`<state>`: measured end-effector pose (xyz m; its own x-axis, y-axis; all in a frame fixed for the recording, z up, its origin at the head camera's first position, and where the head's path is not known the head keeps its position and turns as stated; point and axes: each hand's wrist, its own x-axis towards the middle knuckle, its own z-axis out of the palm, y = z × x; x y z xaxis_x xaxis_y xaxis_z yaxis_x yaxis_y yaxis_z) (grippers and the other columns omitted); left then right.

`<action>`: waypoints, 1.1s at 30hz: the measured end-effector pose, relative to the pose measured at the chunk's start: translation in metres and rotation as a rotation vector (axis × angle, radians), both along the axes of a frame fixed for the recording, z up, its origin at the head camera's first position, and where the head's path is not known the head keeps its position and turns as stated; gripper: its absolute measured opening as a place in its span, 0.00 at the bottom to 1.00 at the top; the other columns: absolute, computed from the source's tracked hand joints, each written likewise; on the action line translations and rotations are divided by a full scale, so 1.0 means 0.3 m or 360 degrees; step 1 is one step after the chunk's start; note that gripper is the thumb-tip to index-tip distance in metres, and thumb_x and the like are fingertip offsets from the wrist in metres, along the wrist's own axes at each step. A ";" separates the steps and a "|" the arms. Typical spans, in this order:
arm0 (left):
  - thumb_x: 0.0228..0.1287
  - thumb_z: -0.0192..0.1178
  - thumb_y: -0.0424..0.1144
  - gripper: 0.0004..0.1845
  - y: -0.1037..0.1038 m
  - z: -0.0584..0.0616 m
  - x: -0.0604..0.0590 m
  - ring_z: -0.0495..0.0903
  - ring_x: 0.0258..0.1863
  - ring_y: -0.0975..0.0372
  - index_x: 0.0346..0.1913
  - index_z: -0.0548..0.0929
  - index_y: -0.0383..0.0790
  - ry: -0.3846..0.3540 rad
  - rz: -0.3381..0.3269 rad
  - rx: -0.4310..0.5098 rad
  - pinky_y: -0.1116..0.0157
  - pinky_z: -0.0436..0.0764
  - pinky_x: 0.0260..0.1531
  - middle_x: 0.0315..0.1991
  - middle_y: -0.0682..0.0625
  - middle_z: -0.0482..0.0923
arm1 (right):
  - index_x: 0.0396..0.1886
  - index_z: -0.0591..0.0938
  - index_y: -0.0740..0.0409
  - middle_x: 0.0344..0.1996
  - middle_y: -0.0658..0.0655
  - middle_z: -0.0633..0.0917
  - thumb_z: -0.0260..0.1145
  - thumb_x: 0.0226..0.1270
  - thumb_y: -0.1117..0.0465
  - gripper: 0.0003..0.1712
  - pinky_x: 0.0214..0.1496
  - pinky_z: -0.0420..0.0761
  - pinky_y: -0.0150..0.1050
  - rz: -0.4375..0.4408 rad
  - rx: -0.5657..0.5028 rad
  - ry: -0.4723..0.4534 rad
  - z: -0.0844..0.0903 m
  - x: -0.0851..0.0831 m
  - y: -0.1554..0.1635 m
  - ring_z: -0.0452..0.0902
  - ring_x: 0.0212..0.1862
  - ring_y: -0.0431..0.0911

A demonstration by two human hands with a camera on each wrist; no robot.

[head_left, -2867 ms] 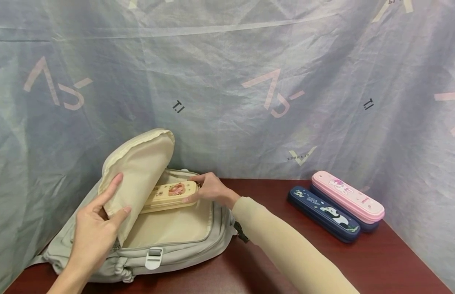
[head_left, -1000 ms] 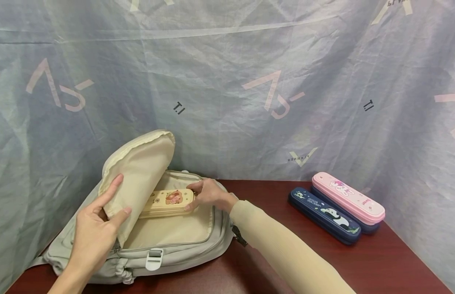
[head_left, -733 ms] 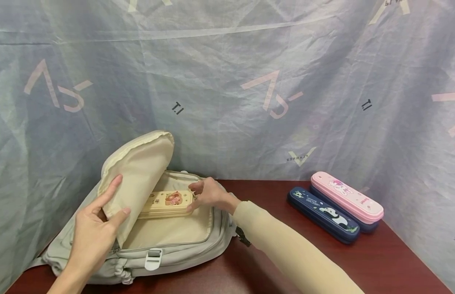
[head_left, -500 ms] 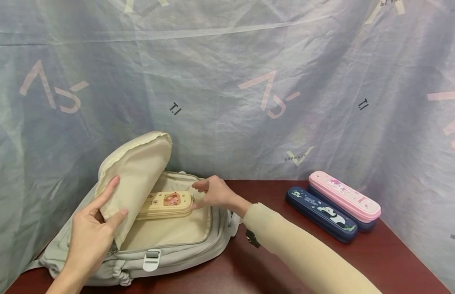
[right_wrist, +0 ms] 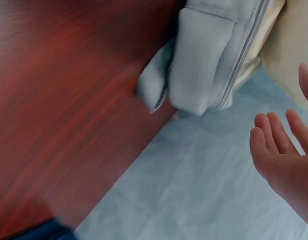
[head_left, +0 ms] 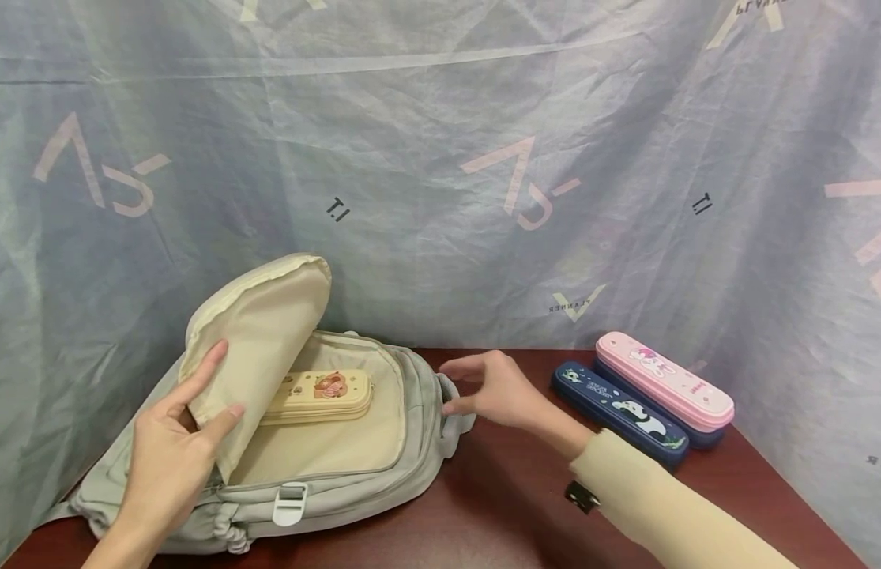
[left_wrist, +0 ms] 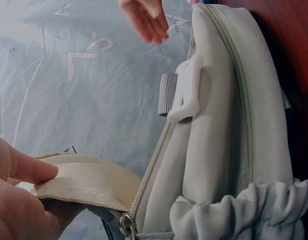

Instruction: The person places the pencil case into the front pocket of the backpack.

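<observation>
On the dark red table (head_left: 497, 514) in the head view lies a grey backpack (head_left: 355, 506), its cream flap (head_left: 258, 332) lifted and pinched between the thumb and fingers of the left hand (head_left: 166, 458). Inside the open compartment a yellow pencil case (head_left: 319, 395) lies flat, partly under the flap. The right hand (head_left: 500, 387) hovers just beside the backpack's right edge, fingers relaxed and slightly apart, holding nothing. Near it to the right sit a navy pencil case (head_left: 621, 412) and a pink pencil case (head_left: 664, 381), the pink one resting on another dark case.

From the left wrist, the thumb and fingers clamp the flap's edge (left_wrist: 78, 182) above the zip, with the white buckle (left_wrist: 189, 90) further up.

From the right wrist, the fingers (right_wrist: 274, 145) are straight, loosely together, clear of the backpack's corner (right_wrist: 204, 65). The view is blurred.
</observation>
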<state>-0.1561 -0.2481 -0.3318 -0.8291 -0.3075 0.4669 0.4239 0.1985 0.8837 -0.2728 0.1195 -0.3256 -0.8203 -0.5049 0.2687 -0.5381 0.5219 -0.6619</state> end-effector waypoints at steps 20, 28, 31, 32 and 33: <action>0.62 0.63 0.12 0.41 -0.019 -0.007 0.003 0.68 0.71 0.70 0.77 0.74 0.42 0.0065 -0.0076 0.0095 0.82 0.73 0.56 0.80 0.51 0.62 | 0.48 0.91 0.53 0.41 0.47 0.90 0.86 0.55 0.58 0.20 0.49 0.87 0.45 -0.0387 -0.0020 0.0148 -0.093 0.144 0.410 0.86 0.45 0.47; 0.63 0.63 0.13 0.41 -0.011 -0.003 -0.002 0.66 0.72 0.69 0.77 0.73 0.43 0.0030 -0.0076 0.0083 0.82 0.73 0.55 0.81 0.50 0.60 | 0.48 0.91 0.57 0.38 0.50 0.89 0.86 0.54 0.58 0.22 0.41 0.86 0.36 -0.0601 0.0017 0.0138 -0.135 0.176 0.590 0.85 0.38 0.45; 0.63 0.64 0.14 0.41 -0.011 0.000 -0.002 0.63 0.74 0.68 0.77 0.73 0.44 0.0009 -0.0055 0.0048 0.83 0.72 0.56 0.81 0.51 0.60 | 0.49 0.91 0.59 0.38 0.54 0.89 0.87 0.54 0.57 0.24 0.39 0.85 0.32 -0.0675 0.0048 0.0114 -0.146 0.184 0.651 0.84 0.37 0.44; 0.63 0.64 0.14 0.41 -0.011 0.000 -0.002 0.63 0.74 0.68 0.77 0.73 0.44 0.0009 -0.0049 0.0042 0.83 0.71 0.56 0.81 0.51 0.61 | 0.50 0.91 0.60 0.38 0.55 0.89 0.87 0.53 0.56 0.25 0.39 0.84 0.32 -0.0702 0.0065 0.0109 -0.149 0.187 0.667 0.84 0.37 0.44; 0.63 0.64 0.13 0.41 -0.012 0.000 -0.002 0.63 0.74 0.69 0.77 0.73 0.44 0.0013 -0.0048 0.0042 0.82 0.71 0.56 0.81 0.51 0.61 | 0.50 0.90 0.60 0.38 0.56 0.88 0.87 0.53 0.56 0.25 0.38 0.83 0.32 -0.0721 0.0084 0.0110 -0.149 0.190 0.680 0.83 0.37 0.43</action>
<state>-0.1566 -0.2516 -0.3317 -0.8345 -0.2947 0.4655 0.4364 0.1622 0.8850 -0.2158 0.3235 -0.3703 -0.9425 -0.1141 0.3141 -0.2900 0.7465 -0.5989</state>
